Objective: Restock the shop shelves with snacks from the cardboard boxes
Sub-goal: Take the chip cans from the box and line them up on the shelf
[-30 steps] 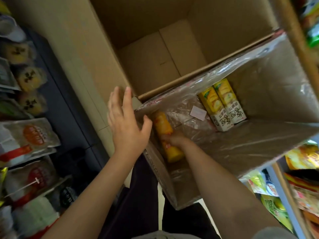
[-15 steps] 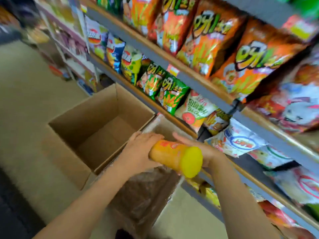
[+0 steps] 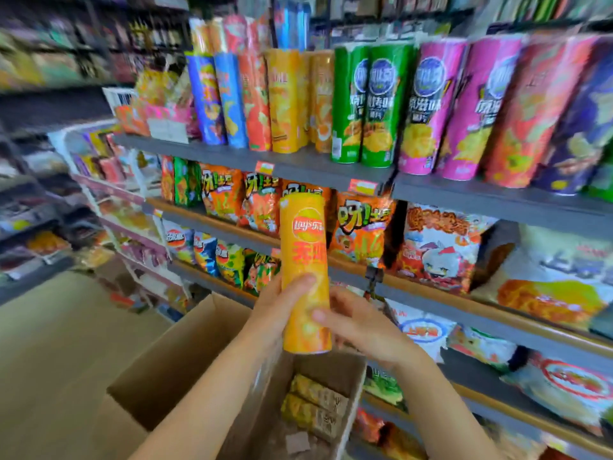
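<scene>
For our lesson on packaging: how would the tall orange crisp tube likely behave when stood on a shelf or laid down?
The orange Lay's crisp tube is tall and narrow, so it probably tips easily. Round sides suggest it would roll if laid flat. Both hands grip it without denting, so it seems stiff.

A tall orange-yellow cylindrical crisp can (image 3: 305, 277) bore the red "Lay's" logo near its top, with large red Chinese characters beneath, too blurred to read. Print on the shelved cans and bags was also too blurred.
</scene>
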### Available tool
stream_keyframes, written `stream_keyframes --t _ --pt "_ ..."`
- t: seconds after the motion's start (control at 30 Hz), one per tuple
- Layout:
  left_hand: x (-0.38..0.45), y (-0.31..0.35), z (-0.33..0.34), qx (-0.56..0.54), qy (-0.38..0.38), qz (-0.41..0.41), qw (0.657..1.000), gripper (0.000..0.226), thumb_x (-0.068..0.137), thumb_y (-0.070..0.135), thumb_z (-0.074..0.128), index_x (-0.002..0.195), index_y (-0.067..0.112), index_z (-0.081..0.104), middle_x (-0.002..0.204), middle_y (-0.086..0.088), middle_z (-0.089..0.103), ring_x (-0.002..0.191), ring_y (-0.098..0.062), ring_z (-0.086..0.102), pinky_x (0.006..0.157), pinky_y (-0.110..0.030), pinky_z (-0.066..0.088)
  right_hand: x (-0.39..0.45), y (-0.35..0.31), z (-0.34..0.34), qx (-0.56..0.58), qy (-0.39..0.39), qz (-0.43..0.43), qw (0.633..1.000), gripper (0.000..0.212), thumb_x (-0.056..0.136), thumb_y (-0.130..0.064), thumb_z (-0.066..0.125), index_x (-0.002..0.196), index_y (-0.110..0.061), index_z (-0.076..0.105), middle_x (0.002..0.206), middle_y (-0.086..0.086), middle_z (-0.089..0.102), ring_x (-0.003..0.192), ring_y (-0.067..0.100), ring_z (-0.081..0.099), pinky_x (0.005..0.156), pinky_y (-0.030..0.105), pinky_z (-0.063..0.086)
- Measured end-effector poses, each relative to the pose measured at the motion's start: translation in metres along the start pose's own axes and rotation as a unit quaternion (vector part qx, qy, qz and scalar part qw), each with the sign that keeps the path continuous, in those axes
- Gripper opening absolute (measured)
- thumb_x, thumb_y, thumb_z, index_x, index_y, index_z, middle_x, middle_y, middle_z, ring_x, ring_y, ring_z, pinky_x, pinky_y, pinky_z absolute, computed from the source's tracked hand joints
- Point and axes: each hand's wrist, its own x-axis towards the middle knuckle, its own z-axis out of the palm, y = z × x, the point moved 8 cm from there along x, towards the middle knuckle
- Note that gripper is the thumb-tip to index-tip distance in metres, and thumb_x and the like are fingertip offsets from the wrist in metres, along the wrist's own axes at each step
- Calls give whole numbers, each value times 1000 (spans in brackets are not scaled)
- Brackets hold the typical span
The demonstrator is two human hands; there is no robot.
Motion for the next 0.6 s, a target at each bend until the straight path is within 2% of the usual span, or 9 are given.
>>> stream_keyframes --t 0.03,0.1,0.17,0.23,0.3,0.37,0.43,0.53,0.6 --pt "1 7 7 -1 -4 -1 1000 54 55 36 86 103 21 66 84 -2 76 72 -17 73 64 -33 59 -1 -8 -3 4 15 -4 1000 24 89 -34 72 109 -26 61 86 -11 73 70 0 65 60 19 48" --pt "8 24 18 20 -10 0 1000 54 59 52 80 104 26 66 90 0 76 83 -20 73 78 -39 59 2 -27 -11 11 38 -17 999 23 89 -23 74 108 -24 61 89 -10 75 74 -2 69 64 15 52" --pt "22 53 20 61 2 14 998 44 75 65 65 105 33 67 105 2 73 100 -21 69 94 -44 53 14 -51 -24 -12 86 -40 995 42 78 -37 83 114 -27 64 107 -4 75 93 7 72 82 28 58" --pt "44 86 7 72 42 48 995 38 98 53 46 119 28 67 120 2 66 113 -20 61 100 -40 46 31 -76 -42 -34 140 -65 987 57 72 -45 85 120 -27 63 110 -7 74 98 7 71 86 32 57" --pt "72 118 -12 130 83 125 980 35 103 38 45 124 19 64 125 2 62 119 -18 56 97 -33 42 50 -104 -60 -53 214 -94 971 48 77 -35 84 119 -22 62 104 -9 73 88 3 70 74 20 55" --pt "101 139 -30 190 102 193 957 26 102 25 49 120 15 65 118 3 61 115 -16 56 88 -23 37 74 -132 -75 -75 289 -117 947 44 79 -31 83 115 -18 63 98 -8 72 79 0 67 65 12 52" --pt "137 147 -45 262 106 235 930 28 100 18 52 126 12 63 124 0 58 118 -16 53 87 -17 32 100 -155 -87 -107 354 -137 919 44 78 -30 84 113 -17 62 93 -12 68 75 -6 61 64 9 49" --pt "183 162 -51 403 105 302 857 53 94 18 59 145 11 45 153 -6 38 144 -24 31 114 -32 26 141 -178 -98 -179 416 -148 879 45 77 -32 85 110 -19 57 90 -16 60 73 -8 54 61 3 42" --pt "211 162 -54 493 89 307 809 67 95 27 58 155 14 29 165 -3 19 153 -22 11 121 -44 13 170 -183 -103 -221 435 -124 864 46 77 -37 83 108 -18 55 97 -6 62 81 8 58 61 9 41"
